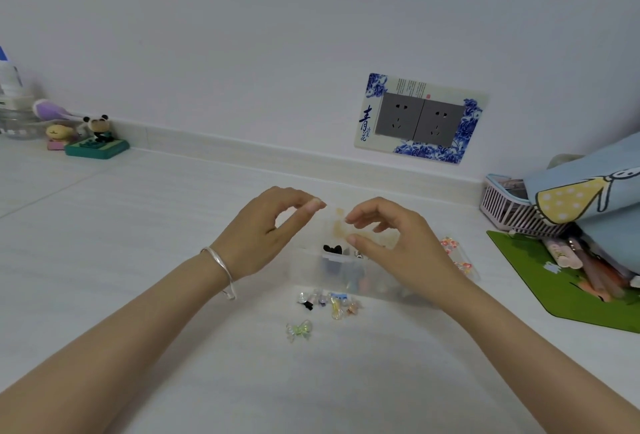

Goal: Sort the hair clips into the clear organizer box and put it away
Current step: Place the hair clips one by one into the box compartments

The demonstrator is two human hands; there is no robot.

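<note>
The clear organizer box (pixel 304 272) stands open on the white table, with a black bow clip (pixel 332 249) and several small clips in its compartments. My right hand (pixel 398 243) hovers over the box, its index finger and thumb pinching a pale yellow translucent hair clip (pixel 338 227). My left hand (pixel 266 233), a silver bangle on its wrist, is just left of that clip with curled fingers held apart and nothing in them. A cluster of small loose clips (pixel 329 302) lies in front of the box. A green butterfly clip (pixel 298 329) lies nearer me.
Orange flower clips on a clear card (pixel 453 253) lie right of the box. A green mat (pixel 540 288) with pens, a pink basket (pixel 502 205) and a blue bag (pixel 588 191) fill the right side. Figurines (pixel 97 139) and bottles stand far left. Wall sockets (pixel 419 118) sit behind.
</note>
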